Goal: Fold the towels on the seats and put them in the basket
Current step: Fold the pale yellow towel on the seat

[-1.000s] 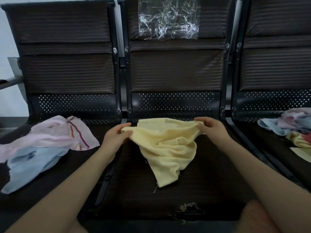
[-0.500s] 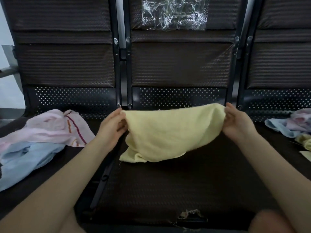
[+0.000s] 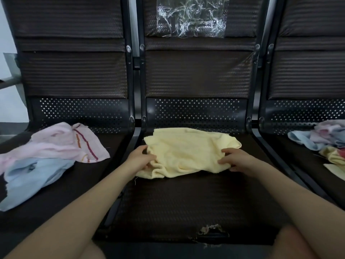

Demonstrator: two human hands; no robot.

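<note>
Bare forearms, no sleeves visible

Yellow towel (image 3: 188, 150), pink striped towel (image 3: 61, 144), blue towel (image 3: 35, 174), seats (image 3: 186, 202) prob. dk brown.

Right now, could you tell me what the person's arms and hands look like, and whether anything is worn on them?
Both forearms are bare up to the frame's lower edge: no sleeves show. The left hand and right hand carry no gloves, and no rings, watch or bracelet show on what is visible. The fingers look slim; the nails are too small to judge.

Dim, soft light; glare on plastic sheet (image 3: 191, 16); wide-angle edge distortion.
</note>
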